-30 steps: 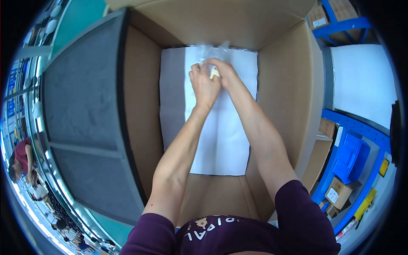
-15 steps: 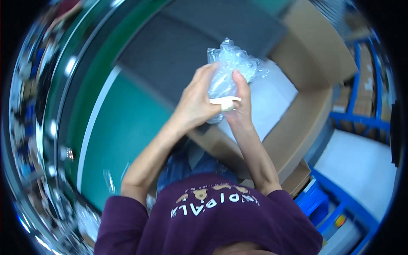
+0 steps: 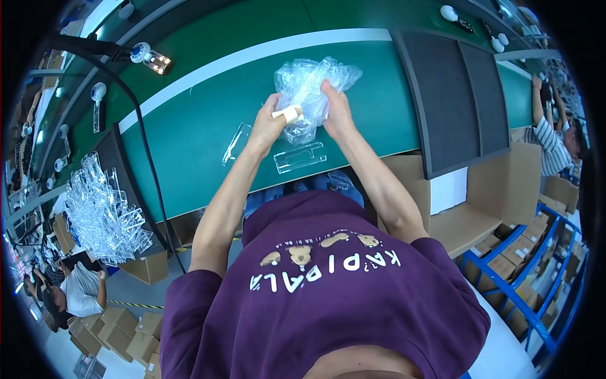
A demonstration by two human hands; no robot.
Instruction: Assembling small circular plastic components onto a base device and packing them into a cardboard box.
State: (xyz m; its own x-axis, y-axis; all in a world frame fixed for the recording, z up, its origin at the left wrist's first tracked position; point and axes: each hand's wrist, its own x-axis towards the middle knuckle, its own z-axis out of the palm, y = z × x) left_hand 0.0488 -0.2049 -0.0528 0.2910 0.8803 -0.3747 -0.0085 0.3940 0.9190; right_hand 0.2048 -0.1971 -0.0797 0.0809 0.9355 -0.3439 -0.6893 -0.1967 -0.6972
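Observation:
Both of my hands grip a crumpled clear plastic bag (image 3: 309, 82) above the green bench. My left hand (image 3: 270, 125) holds its left side, the thumb wrapped in white tape and lying across the film. On the other side, my right hand (image 3: 338, 112) is closed on the bag with the thumb pressed against it. What the bag contains, if anything, I cannot make out. A flat clear plastic holder (image 3: 300, 158) lies on the bench just below the bag, and a second clear holder (image 3: 236, 144) lies left of it, beside my left wrist.
A heap of clear plastic pieces (image 3: 104, 211) rests on a dark tray at left. A black cable (image 3: 142, 126) hangs nearby. Dark grey panels (image 3: 457, 101) lie over an open carton (image 3: 476, 224) at right. White-headed devices (image 3: 146, 57) stand along the far line; other people are at both sides.
I have turned left from the open carton to the green bench. The plastic bag has come along in both hands and is now over the bench.

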